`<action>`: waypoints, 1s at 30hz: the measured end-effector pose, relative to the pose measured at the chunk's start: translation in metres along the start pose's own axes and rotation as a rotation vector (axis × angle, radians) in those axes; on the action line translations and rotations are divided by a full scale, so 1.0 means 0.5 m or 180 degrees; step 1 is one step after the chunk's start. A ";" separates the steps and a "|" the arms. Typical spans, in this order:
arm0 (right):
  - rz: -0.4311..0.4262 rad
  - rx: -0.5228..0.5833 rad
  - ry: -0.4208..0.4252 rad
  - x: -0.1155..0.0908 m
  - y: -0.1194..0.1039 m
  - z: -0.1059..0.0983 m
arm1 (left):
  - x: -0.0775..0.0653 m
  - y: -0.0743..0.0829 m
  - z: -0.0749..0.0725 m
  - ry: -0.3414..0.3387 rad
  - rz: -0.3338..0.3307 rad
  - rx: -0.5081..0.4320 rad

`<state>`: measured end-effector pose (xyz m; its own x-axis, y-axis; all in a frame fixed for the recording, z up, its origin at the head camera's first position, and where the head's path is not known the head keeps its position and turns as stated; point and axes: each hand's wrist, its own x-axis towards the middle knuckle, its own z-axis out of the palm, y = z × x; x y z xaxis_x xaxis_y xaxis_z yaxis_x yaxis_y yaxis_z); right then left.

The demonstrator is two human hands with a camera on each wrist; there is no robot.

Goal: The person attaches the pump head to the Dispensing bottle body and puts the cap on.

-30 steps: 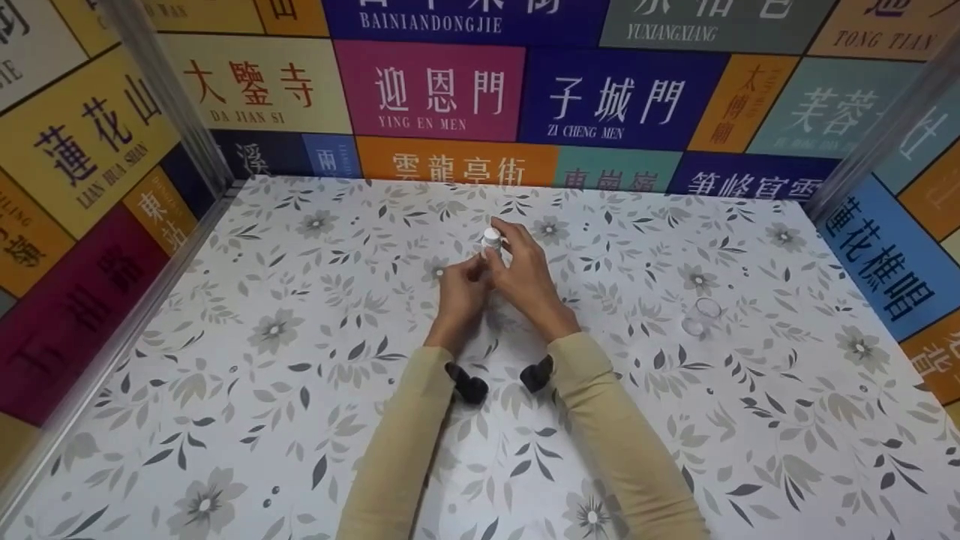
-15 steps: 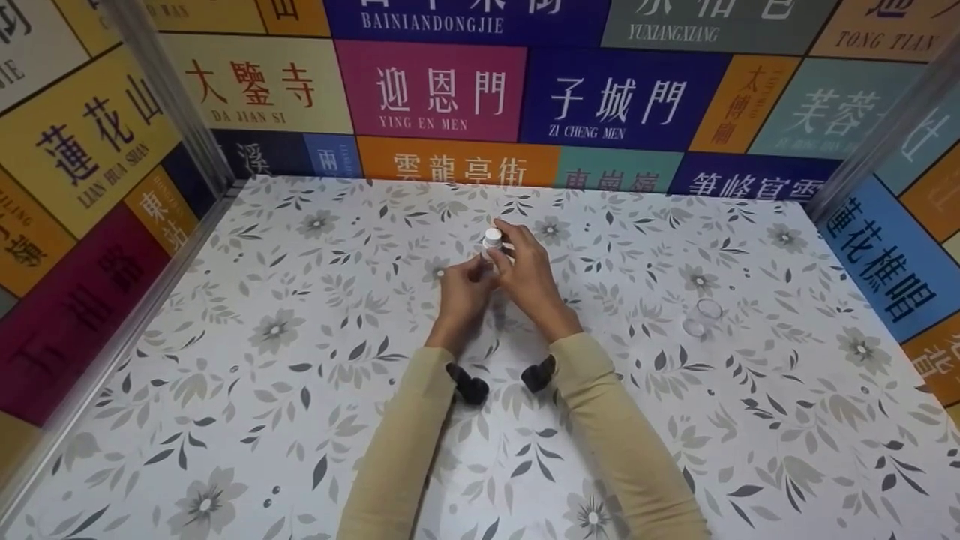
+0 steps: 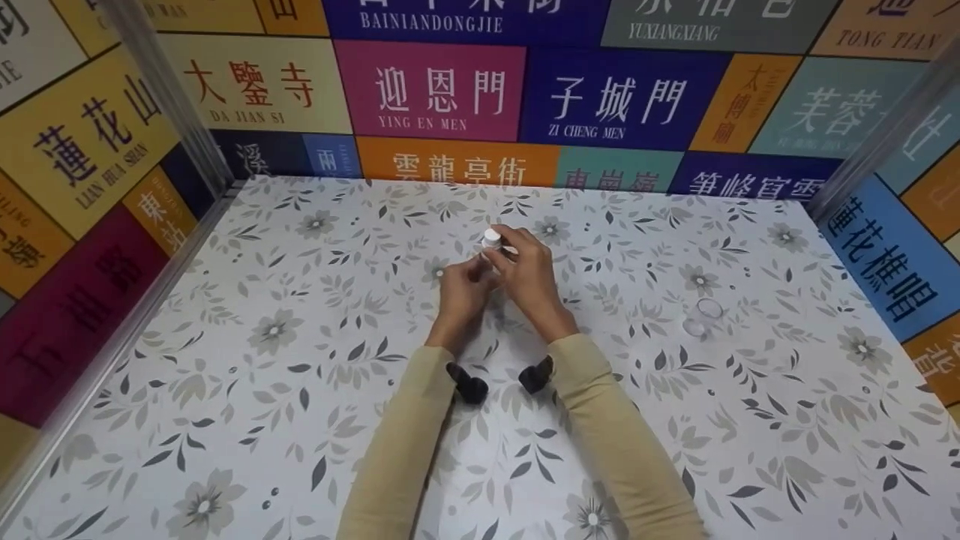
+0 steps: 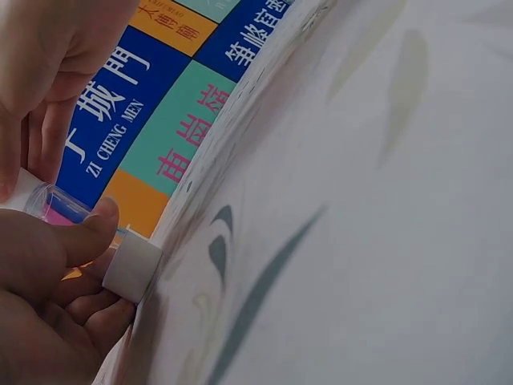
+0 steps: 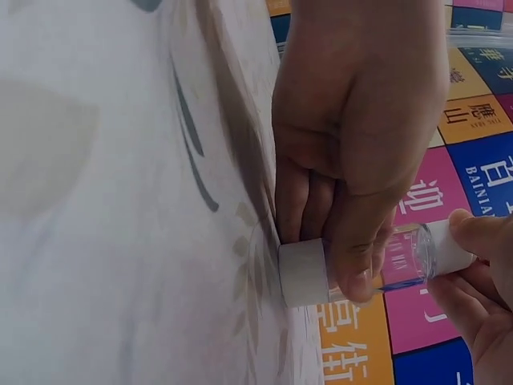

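Near the middle of the table, the two hands hold a small clear plastic bottle (image 5: 405, 258) upright between them. It has a white cap (image 3: 492, 236) at the top and a white end piece (image 4: 133, 267) at the bottom, close over the table. Low on the clear body, the left hand (image 3: 461, 294) grips it between thumb and fingers, just above the white end piece. The right hand (image 3: 531, 276) pinches the top cap, as the right wrist view shows with its thumb and fingers (image 5: 469, 303) around it.
A see-through piece with round rims (image 3: 709, 307) rests on the table at the right. The table (image 3: 285, 420) has a grey leaf-and-flower cover. Printed sign panels (image 3: 431, 90) wall in its back and sides. Both wrists carry black camera mounts (image 3: 470, 386).
The right hand's fingers have shifted and bent more around the top cap. The left hand and the bottle stay nearly in place.
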<state>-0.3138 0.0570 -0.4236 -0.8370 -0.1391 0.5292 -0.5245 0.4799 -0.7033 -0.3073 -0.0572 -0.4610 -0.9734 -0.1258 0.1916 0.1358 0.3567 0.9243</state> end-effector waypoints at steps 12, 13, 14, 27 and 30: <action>0.0110 0.0080 0.0198 0.002 -0.005 0.005 | 0.002 0.001 -0.002 -0.0039 -0.0121 -0.0059; 0.0134 0.0074 0.0200 0.002 -0.006 0.006 | 0.002 0.002 -0.003 -0.0032 -0.0124 -0.0055; 0.0153 0.0068 0.0200 0.003 -0.008 0.007 | 0.002 0.002 -0.004 -0.0027 -0.0129 -0.0044; 0.0191 -0.0064 0.0063 0.002 -0.012 0.003 | 0.002 0.002 -0.006 -0.0072 -0.0043 -0.0107; 0.0218 -0.0041 -0.0022 0.000 -0.013 0.001 | 0.002 -0.001 -0.007 -0.0089 0.0037 -0.0076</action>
<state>-0.3103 0.0536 -0.4191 -0.8719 -0.1115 0.4769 -0.4640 0.4995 -0.7315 -0.3077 -0.0607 -0.4601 -0.9764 -0.0958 0.1933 0.1512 0.3357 0.9297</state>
